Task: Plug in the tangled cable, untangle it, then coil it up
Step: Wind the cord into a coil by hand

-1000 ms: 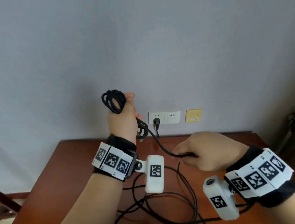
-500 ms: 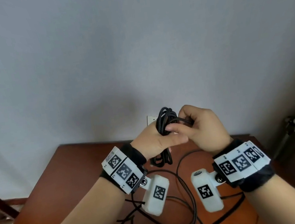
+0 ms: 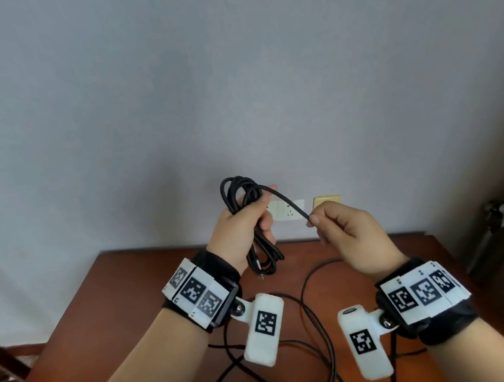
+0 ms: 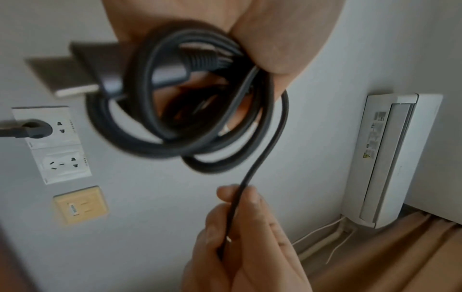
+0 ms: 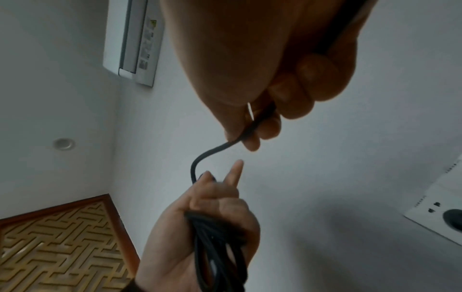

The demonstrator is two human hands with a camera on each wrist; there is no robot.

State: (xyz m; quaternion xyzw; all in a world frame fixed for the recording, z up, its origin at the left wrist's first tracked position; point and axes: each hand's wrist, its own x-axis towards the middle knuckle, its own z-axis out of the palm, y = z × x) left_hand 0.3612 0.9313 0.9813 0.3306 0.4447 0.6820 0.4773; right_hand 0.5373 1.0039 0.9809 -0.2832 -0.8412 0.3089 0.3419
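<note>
cable [image 3: 283, 201] runs rightward from the coil [image 3: 245, 198] gripped in the left hand [image 3: 240, 233] to the right hand [image 3: 348, 236], which pinches it.

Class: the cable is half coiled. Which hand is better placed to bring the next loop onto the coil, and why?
Probably the right hand: it pinches the free cable, while the left hand grips the coil.

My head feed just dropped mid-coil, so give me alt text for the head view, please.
The left hand grips a bundle of black cable loops in front of the wall, while the right hand pinches a single strand running out from the bundle. Below them, loose cable sprawls over a brown wooden table, with white wall sockets behind the hands.
</note>
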